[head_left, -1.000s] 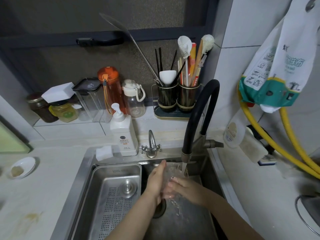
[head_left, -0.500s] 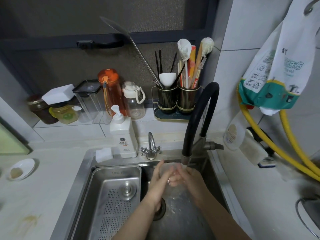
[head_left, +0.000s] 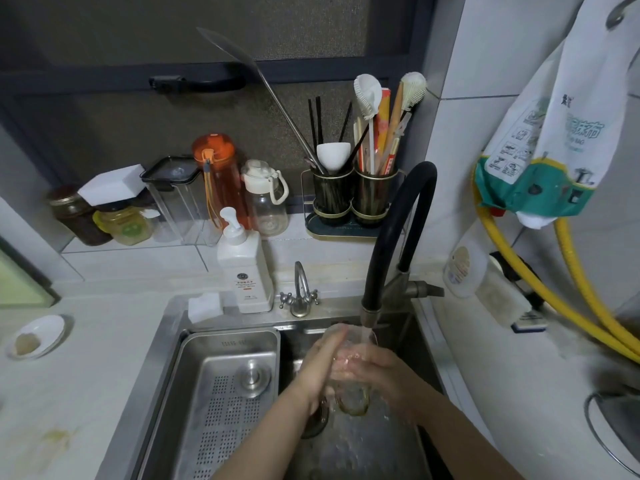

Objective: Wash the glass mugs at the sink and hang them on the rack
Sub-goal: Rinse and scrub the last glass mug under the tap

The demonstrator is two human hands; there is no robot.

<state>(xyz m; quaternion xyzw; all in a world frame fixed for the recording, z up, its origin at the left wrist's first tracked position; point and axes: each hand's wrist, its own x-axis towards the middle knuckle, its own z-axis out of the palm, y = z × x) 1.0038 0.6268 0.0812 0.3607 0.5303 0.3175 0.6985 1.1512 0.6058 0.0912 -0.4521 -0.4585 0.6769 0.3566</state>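
A clear glass mug point(head_left: 351, 393) is held upright between both hands over the sink basin point(head_left: 363, 445), right under the black faucet point(head_left: 384, 258). Water runs from the spout onto the mug's rim. My left hand point(head_left: 320, 365) wraps the mug's left side. My right hand point(head_left: 375, 372) grips it from the right, fingers across the front. Most of the glass is hidden by the hands; its base shows below them. No rack is clearly in view.
A steel drain tray point(head_left: 221, 393) fills the sink's left half. A white soap bottle point(head_left: 244, 268), a small tap point(head_left: 301, 292) and a sponge point(head_left: 204, 306) line the back rim. Bottles, jars and utensil holders point(head_left: 353, 195) stand on the ledge. Yellow hoses point(head_left: 540, 299) hang at right.
Both hands have lifted the mug closer to the spout and shifted their grip around it. Water still runs over it.
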